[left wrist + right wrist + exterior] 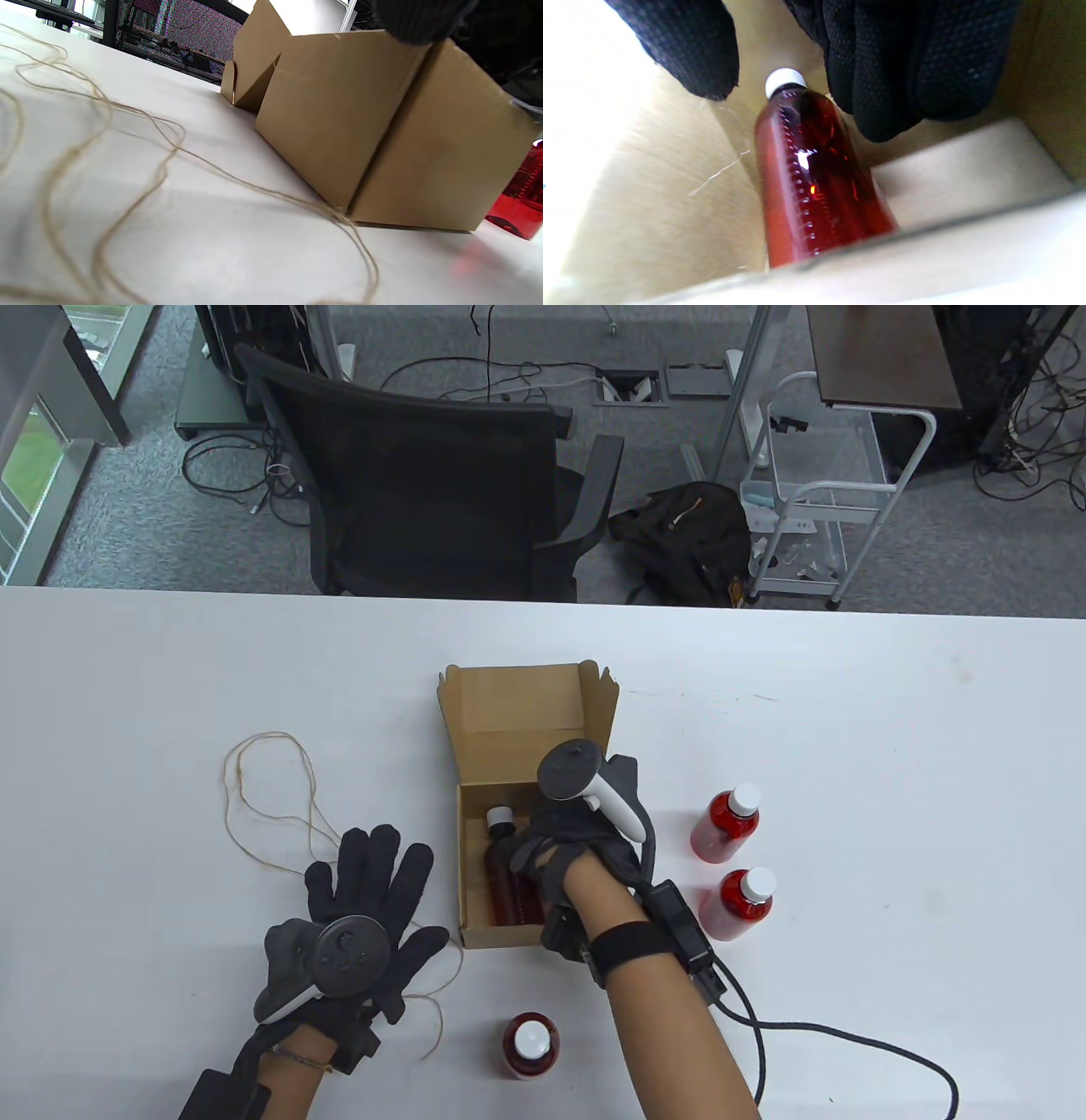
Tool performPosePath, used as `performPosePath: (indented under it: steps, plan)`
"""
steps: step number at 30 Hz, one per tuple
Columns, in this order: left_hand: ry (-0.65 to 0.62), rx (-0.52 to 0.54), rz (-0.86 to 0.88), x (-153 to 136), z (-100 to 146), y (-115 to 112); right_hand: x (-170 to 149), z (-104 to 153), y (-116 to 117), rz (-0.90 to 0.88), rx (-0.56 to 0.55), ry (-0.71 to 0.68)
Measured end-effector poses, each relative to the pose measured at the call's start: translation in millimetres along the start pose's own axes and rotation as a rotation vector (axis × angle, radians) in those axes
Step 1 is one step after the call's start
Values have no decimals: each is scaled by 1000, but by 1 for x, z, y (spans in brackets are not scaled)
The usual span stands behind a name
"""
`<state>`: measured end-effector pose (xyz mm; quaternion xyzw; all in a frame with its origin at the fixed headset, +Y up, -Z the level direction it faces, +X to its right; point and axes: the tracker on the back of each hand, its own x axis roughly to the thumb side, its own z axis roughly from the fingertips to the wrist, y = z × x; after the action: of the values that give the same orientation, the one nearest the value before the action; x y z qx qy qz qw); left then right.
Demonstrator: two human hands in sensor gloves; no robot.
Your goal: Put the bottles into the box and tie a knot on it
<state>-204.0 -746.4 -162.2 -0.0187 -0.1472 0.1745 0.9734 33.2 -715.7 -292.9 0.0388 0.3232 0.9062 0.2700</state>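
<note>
An open cardboard box (pixel 475 729) stands mid-table, its lid tipped back. One red bottle (pixel 509 891) with a white cap lies inside it along the left wall; the right wrist view shows this bottle (pixel 814 182) on the box floor. My right hand (pixel 530 857) reaches into the box just above it, thumb (pixel 687 51) and fingers (pixel 903 76) spread to either side, with a gap between thumb and bottle. My left hand (pixel 377 882) lies flat on the table left of the box, fingers straight, over the twine (pixel 271 806). Two more red bottles (pixel 725 824) (pixel 740 903) lie right of the box.
A third loose red bottle (pixel 530 1046) stands upright near the front edge, between my arms. The twine (pixel 169 144) runs in loose loops up to the box's corner (pixel 352 212). A black office chair (pixel 424 492) stands beyond the table's far edge.
</note>
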Motion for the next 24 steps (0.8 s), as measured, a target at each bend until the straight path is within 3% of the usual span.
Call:
performPosePath:
  steps: [8, 10, 13, 16, 20, 24]
  plan:
    - [16, -1, -4, -1, 3, -1, 12, 57, -18, -144, -25, -378]
    - [16, 10, 1, 0, 5, 0, 10, 72, -17, -188, 84, -607]
    - [11, 21, 4, 2, 6, 1, 3, 91, -8, -253, 166, -758]
    - [10, 24, 7, 3, 6, 1, -11, 103, 8, -281, 225, -815]
    - [10, 27, 5, 2, 7, 1, -32, 109, 35, -318, 383, -816]
    - [12, 41, 12, 1, 8, 3, -47, 108, 56, -287, 422, -806]
